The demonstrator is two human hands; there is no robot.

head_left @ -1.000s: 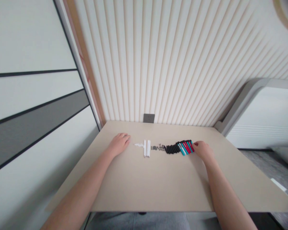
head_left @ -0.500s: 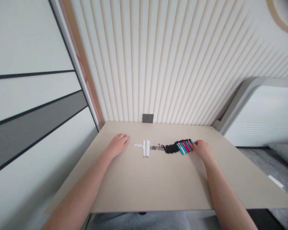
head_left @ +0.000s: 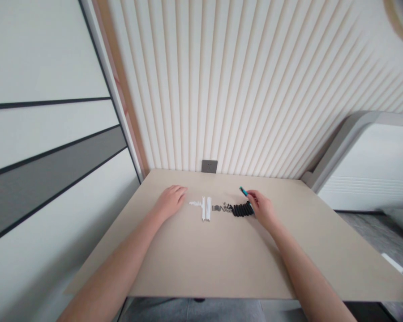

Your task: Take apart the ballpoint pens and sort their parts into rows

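My right hand (head_left: 261, 206) pinches a teal pen barrel (head_left: 243, 191) with a dark end, raised above the table and pointing up to the left. Under and beside that hand lies a row of short black tubes (head_left: 241, 210); the coloured barrels are hidden behind the hand. My left hand (head_left: 172, 200) rests on the table with its fingers stretched out, holding nothing. Just right of its fingertips are small white pieces (head_left: 195, 203), then several thin white sticks (head_left: 208, 209) lying side by side. Small dark grey pieces (head_left: 218, 208) lie between the sticks and the black tubes.
The parts form a line across the beige table (head_left: 188, 259). Behind it stands a ribbed cream wall with a dark socket (head_left: 209, 166). A white cabinet (head_left: 47, 188) is at the left, and a grey-and-white headboard (head_left: 372, 165) is at the right.
My right hand has moved left from the right end of the coloured barrels and now holds a teal one up. My left hand stays resting on the table. The view has shifted slightly.
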